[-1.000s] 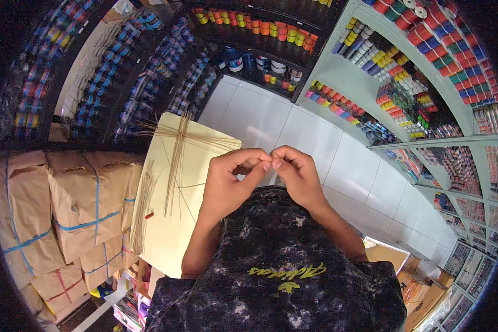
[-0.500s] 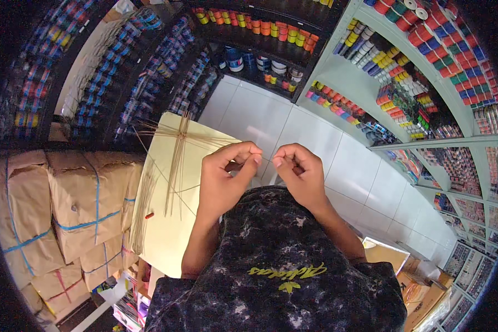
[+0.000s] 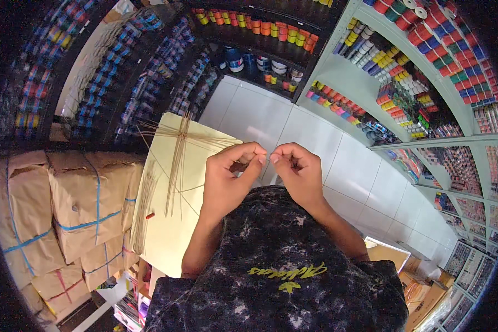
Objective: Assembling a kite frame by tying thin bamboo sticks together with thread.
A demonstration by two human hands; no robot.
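Note:
In front of my chest, my left hand (image 3: pixel 228 178) and my right hand (image 3: pixel 300 176) are both pinched, thumb against forefinger, with the fingertips almost meeting. The thin strand between them is barely visible now. A thin brown strand (image 3: pixel 191 190) shows just left of my left hand, over the pale yellow board (image 3: pixel 180 249); I cannot tell whether it is the pinched one. On the board, several long, thin brown strands (image 3: pixel 178 160) lie crossed in a bundle. More thin strands (image 3: pixel 144 216) run along its left edge, beside a small red piece (image 3: pixel 150 216).
Paper-wrapped parcels (image 3: pixel 83 199) tied with blue cord are stacked at the left. Dark shelves (image 3: pixel 260 44) and grey-green shelves (image 3: pixel 337 72) hold many coloured spools. White floor tiles (image 3: pixel 304 124) lie beyond my hands. Cardboard (image 3: pixel 426 293) is at the lower right.
My fingertips have come closer together, the left hand shifting slightly right. The strand between them shows less than before. The strands around the left hand have shifted a little.

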